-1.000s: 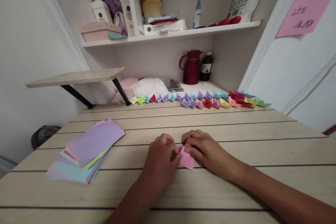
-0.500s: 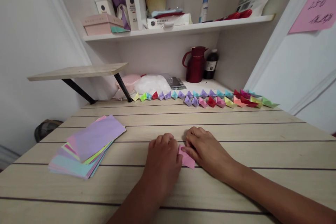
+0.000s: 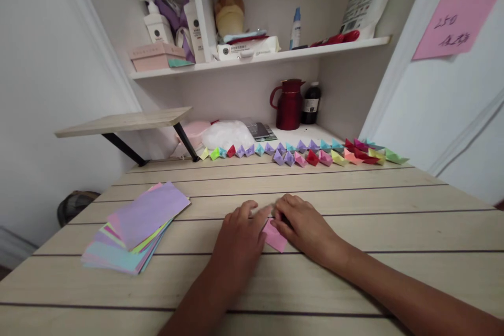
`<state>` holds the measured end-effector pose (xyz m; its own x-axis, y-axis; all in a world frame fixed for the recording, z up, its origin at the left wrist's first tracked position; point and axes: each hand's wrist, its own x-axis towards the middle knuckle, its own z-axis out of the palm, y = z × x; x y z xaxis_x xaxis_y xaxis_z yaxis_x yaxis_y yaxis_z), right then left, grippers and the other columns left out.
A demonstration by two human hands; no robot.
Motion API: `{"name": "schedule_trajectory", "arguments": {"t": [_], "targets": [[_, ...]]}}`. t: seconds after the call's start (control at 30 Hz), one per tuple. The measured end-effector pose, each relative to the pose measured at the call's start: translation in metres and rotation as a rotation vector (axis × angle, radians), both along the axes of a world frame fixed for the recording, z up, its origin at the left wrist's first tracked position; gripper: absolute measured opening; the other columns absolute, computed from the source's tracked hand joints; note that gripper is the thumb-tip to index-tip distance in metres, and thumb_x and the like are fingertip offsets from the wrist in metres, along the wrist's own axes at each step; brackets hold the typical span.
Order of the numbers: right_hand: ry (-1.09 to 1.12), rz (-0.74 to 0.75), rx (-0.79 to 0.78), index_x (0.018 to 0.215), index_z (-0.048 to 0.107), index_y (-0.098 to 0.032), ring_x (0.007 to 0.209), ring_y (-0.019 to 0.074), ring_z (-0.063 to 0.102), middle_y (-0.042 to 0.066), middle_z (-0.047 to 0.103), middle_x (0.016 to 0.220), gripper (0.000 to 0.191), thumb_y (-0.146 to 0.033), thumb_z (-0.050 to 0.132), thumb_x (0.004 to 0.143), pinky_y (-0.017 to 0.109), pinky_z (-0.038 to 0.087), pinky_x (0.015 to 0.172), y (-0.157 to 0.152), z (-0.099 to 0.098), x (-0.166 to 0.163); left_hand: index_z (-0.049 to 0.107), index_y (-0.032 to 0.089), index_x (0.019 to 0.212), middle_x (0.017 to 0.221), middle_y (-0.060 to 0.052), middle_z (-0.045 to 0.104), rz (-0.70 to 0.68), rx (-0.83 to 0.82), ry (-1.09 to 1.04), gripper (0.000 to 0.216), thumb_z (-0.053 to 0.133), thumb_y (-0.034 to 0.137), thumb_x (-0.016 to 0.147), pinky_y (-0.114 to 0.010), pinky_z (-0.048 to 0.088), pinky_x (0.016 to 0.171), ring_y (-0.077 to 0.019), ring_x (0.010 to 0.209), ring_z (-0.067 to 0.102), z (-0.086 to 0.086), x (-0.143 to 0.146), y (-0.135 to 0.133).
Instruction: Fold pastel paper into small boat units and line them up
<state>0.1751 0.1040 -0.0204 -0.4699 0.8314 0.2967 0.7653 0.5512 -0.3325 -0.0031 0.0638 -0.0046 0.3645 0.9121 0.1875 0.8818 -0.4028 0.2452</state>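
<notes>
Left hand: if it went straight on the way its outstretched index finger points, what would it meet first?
Most likely the right hand, whose curled fingers lie just past that fingertip of the left hand, by the pink paper; one view leaves exact depth unclear.

A home is suggested by the plush toy (image 3: 229, 13) and pump bottle (image 3: 158, 29) kept on the far shelf (image 3: 315, 52), and by the red jug (image 3: 289, 109) set below.
</notes>
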Motion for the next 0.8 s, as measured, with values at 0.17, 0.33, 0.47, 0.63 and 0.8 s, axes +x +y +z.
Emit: {"name": "schedule_trajectory", "arguments": {"t": [0.17, 0.33, 0.47, 0.63, 0.8], "targets": [[-0.018, -0.013, 0.020, 0.088, 0.056, -0.019, 0.088, 0.0216, 0.051, 0.006, 0.059, 0.092, 0.009, -0.015, 0.050, 0.085, 0.033, 0.038, 0.076, 0.000, -0.003, 0.000, 0.045, 0.031, 0.135, 0.136, -0.010, 0.049, -0.092, 0.096, 0.181, 0.046, 0.042, 0.015, 0.092, -0.045, 0.043, 0.095, -0.0266, 0.119, 0.050, -0.004, 0.005, -0.003], [-0.032, -0.014, 0.024, 0.086, 0.055, -0.020, 0.087, 0.0223, 0.051, 0.007, 0.059, 0.092, 0.007, -0.017, 0.048, 0.086, 0.034, 0.037, 0.075, 0.000, -0.003, 0.000, 0.048, 0.026, 0.134, 0.130, -0.008, 0.058, -0.096, 0.009, 0.266, 0.042, 0.040, 0.016, 0.094, -0.045, 0.046, 0.094, -0.0263, 0.114, 0.054, 0.005, 0.009, -0.008], [-0.039, -0.008, 0.048, 0.085, 0.054, -0.020, 0.086, 0.0226, 0.051, 0.007, 0.058, 0.091, 0.008, -0.020, 0.047, 0.089, 0.034, 0.037, 0.073, 0.000, -0.002, 0.000, 0.051, 0.024, 0.132, 0.138, -0.010, 0.052, -0.055, -0.046, 0.328, 0.041, 0.038, 0.017, 0.094, -0.047, 0.044, 0.097, -0.0288, 0.122, 0.050, 0.014, 0.011, -0.010], [-0.051, 0.001, 0.056, 0.086, 0.053, -0.020, 0.084, 0.0228, 0.051, 0.007, 0.058, 0.091, 0.009, -0.018, 0.045, 0.089, 0.035, 0.038, 0.073, 0.000, -0.004, 0.000, 0.051, 0.024, 0.132, 0.141, -0.011, 0.048, -0.062, -0.112, 0.383, 0.042, 0.037, 0.018, 0.093, -0.049, 0.045, 0.093, -0.0307, 0.125, 0.047, 0.015, 0.012, -0.012], [0.088, 0.055, -0.004, 0.085, 0.053, -0.020, 0.085, 0.0215, 0.052, 0.006, 0.058, 0.090, 0.012, -0.012, 0.044, 0.087, 0.035, 0.041, 0.075, 0.001, -0.005, 0.007, 0.051, 0.027, 0.131, 0.144, -0.009, 0.044, -0.071, -0.124, 0.365, 0.043, 0.041, 0.019, 0.090, -0.049, 0.045, 0.090, -0.0311, 0.125, 0.046, 0.012, 0.007, -0.009]]}}
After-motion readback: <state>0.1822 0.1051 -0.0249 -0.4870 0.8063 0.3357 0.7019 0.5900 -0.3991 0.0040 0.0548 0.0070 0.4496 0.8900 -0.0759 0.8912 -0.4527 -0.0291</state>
